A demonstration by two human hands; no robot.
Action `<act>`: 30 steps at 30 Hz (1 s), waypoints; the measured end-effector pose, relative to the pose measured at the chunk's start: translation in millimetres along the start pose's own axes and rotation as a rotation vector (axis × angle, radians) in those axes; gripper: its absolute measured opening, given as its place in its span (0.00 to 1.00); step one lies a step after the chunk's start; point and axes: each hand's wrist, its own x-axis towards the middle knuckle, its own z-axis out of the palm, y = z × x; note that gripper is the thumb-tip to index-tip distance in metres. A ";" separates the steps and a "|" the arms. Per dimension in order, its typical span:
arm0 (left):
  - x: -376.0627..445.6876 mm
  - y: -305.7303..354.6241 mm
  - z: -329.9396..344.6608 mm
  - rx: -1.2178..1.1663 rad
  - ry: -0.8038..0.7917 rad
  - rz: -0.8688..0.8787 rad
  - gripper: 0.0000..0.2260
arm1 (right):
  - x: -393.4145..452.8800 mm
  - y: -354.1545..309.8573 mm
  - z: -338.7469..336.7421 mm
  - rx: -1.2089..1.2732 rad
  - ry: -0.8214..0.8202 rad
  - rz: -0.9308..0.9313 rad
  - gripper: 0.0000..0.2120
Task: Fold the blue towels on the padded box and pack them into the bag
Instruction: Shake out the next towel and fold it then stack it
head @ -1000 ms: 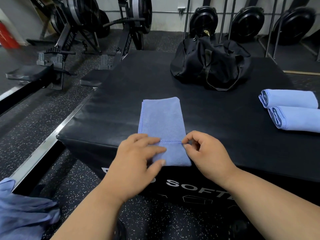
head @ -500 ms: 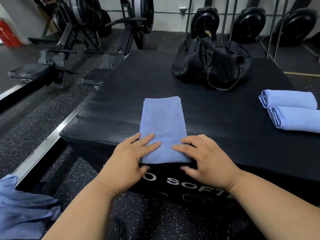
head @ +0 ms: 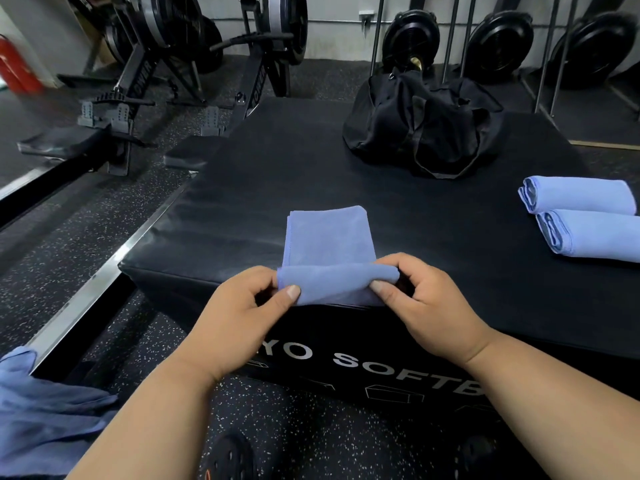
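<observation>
1. Blue towel (head: pixel 329 239) folded into a narrow strip, lying lengthwise at the near edge of the padded box (head: pixel 242 202); near end lifted and curled back over itself.
2. Step in hand, by judgement: start of a roll from the near end, matching the two rolled towels (head: pixel 581 220) set side by side at the right of the box top.
3. Left hand (head: pixel 242 317) pinching the left corner of the raised end, thumb on top; right hand (head: pixel 426 306) pinching the right corner likewise. Hands a towel's width apart, each clamped on cloth.
4. Remainder of the strip flat on the box, beyond both hands.
5. Next move, by judgement: even forward roll with both corners level, tension kept equal to avoid a skewed roll.
6. Black duffel bag (head: pixel 422 123) at the far side of the box, well apart from the hands; opening not clearly discernible.
7. Loose blue cloth (head: pixel 41 410) at lower left, off the box.
</observation>
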 end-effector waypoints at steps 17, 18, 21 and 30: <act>10.4 11.5 24.4 0.323 0.291 0.078 0.12 | 17.4 9.9 15.4 -0.152 0.173 0.176 0.12; 10.2 11.7 25.4 0.373 0.252 0.177 0.13 | 17.2 10.5 16.3 -0.166 0.189 0.161 0.12; 6.0 6.1 32.0 0.485 0.055 0.309 0.19 | 14.9 9.8 15.8 -0.240 0.257 0.002 0.13; 6.2 -10.8 26.5 0.576 -0.138 0.223 0.38 | 4.1 30.3 17.2 -0.580 -0.202 -0.311 0.36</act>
